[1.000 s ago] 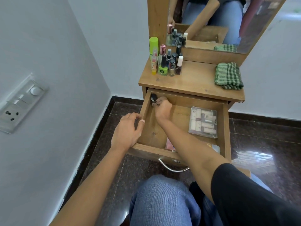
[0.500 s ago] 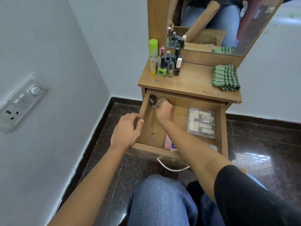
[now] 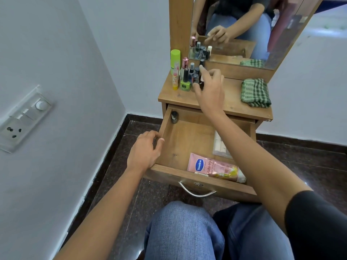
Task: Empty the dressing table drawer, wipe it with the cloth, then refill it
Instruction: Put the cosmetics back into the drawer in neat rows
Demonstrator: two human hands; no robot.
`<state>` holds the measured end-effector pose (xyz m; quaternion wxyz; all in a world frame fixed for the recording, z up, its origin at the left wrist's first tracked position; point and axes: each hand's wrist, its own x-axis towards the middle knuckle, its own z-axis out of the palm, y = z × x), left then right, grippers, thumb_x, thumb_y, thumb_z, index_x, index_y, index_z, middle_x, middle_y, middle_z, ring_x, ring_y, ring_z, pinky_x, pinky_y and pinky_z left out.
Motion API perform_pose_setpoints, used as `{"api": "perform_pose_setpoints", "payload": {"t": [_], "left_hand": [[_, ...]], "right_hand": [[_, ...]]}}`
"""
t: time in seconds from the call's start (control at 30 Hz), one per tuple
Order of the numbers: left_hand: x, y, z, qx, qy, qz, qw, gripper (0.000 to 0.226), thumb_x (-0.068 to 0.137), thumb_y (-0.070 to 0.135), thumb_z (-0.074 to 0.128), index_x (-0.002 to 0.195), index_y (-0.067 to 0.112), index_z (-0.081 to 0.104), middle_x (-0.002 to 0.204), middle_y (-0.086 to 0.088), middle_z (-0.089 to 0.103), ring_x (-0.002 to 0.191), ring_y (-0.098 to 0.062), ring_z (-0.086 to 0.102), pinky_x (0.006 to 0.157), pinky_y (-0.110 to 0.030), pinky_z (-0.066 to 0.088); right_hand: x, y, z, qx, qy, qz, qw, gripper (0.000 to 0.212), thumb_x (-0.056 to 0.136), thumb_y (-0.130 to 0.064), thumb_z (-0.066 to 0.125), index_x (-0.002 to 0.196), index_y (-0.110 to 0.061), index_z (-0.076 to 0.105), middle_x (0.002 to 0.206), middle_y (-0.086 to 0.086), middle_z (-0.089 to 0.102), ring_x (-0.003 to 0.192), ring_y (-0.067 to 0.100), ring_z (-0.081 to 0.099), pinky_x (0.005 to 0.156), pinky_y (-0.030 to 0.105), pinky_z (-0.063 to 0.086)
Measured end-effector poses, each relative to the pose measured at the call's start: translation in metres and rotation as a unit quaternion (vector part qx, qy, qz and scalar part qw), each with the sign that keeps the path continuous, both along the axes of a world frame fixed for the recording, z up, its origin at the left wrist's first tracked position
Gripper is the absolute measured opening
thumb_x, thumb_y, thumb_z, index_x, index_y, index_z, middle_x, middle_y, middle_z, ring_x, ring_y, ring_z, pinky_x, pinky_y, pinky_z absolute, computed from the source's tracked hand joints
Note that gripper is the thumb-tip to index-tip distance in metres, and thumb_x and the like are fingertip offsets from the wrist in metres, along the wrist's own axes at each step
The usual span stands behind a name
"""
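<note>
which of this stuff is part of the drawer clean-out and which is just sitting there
Part of the job: drawer, gripped by the left hand; small dark bottle, pink tube and clear pack inside it; cluster of bottles on the tabletop, right hand at them; green checked cloth.
Just lying about: mirror; wall switch panel.

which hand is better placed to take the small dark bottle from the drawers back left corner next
Likely left: the left hand grips the drawer's left wall, on the side of the small dark bottle. The right hand is up among the tabletop bottles, farther off.
</note>
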<state>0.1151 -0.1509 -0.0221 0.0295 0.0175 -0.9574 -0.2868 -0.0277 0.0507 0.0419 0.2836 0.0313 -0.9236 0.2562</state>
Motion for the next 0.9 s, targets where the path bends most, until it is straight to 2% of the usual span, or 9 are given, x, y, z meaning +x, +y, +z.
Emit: {"api": "perform_pose_setpoints", "payload": {"t": [0.17,0.33,0.5,0.57,0.63,0.73,0.8,0.9], "left_hand": [[-0.001,0.000,0.000,0.000,0.002,-0.002,1.000,0.035,0.098,0.041,0.047,0.122,0.019,0.060,0.121,0.001,0.061,0.108,-0.014,0.055,0.089,-0.039,0.052],[-0.001,0.000,-0.001,0.003,0.001,-0.003,1.000,0.035,0.098,0.040,0.047,0.123,0.019,0.060,0.121,0.001,0.061,0.109,-0.014,0.056,0.090,-0.040,0.052],[-0.001,0.000,-0.001,0.003,0.001,0.000,1.000,0.034,0.098,0.041,0.048,0.121,0.020,0.060,0.120,0.002,0.061,0.106,-0.013,0.056,0.089,-0.038,0.052],[-0.001,0.000,-0.001,0.003,0.001,0.001,1.000,0.033,0.098,0.040,0.048,0.121,0.020,0.060,0.119,0.002,0.061,0.105,-0.012,0.056,0.088,-0.037,0.052],[-0.001,0.000,-0.001,0.002,0.002,0.001,1.000,0.033,0.098,0.040,0.048,0.121,0.020,0.060,0.118,0.002,0.061,0.105,-0.012,0.056,0.088,-0.037,0.052],[-0.002,0.000,-0.002,0.001,0.004,0.001,1.000,0.033,0.098,0.041,0.048,0.120,0.020,0.060,0.118,0.003,0.061,0.105,-0.012,0.056,0.088,-0.038,0.053],[-0.002,0.000,-0.003,0.002,0.007,0.001,1.000,0.032,0.097,0.040,0.048,0.119,0.021,0.061,0.117,0.003,0.061,0.104,-0.011,0.056,0.086,-0.037,0.052],[-0.001,-0.001,-0.003,0.002,0.013,0.000,1.000,0.032,0.097,0.039,0.048,0.119,0.020,0.061,0.116,0.003,0.062,0.103,-0.012,0.055,0.085,-0.035,0.051]], "right_hand": [[-0.008,0.002,-0.003,0.080,-0.028,0.012,0.996,0.044,0.089,-0.027,0.062,0.132,-0.019,0.054,0.114,0.005,0.046,0.106,0.020,0.041,0.077,0.026,0.045],[-0.011,0.002,-0.005,0.077,0.003,0.007,0.997,0.028,0.087,-0.024,0.063,0.113,-0.015,0.058,0.114,0.006,0.051,0.104,0.021,0.043,0.074,0.022,0.037],[-0.011,-0.001,-0.002,0.129,0.032,0.038,0.990,0.019,0.090,-0.017,0.056,0.108,-0.012,0.057,0.101,0.004,0.063,0.096,0.022,0.047,0.070,0.026,0.032],[-0.009,-0.002,0.000,0.111,0.040,0.050,0.992,0.014,0.088,-0.015,0.056,0.102,-0.010,0.058,0.096,0.004,0.063,0.092,0.022,0.048,0.067,0.026,0.033],[-0.001,-0.002,0.000,0.052,0.069,0.068,0.994,0.014,0.087,-0.014,0.057,0.100,-0.009,0.059,0.093,0.004,0.062,0.087,0.019,0.050,0.066,0.026,0.040],[0.021,-0.004,-0.017,-0.030,0.111,0.151,0.982,0.017,0.086,-0.016,0.062,0.101,-0.007,0.061,0.091,0.004,0.061,0.079,0.007,0.049,0.068,0.012,0.041],[0.037,-0.007,-0.043,-0.017,0.048,0.208,0.977,0.019,0.087,-0.019,0.063,0.102,-0.008,0.060,0.091,0.002,0.058,0.076,0.006,0.048,0.067,0.012,0.040],[0.045,-0.009,-0.079,-0.006,-0.070,0.219,0.973,0.023,0.086,-0.018,0.064,0.108,-0.011,0.058,0.098,-0.001,0.055,0.076,0.006,0.049,0.068,0.023,0.045]]}}
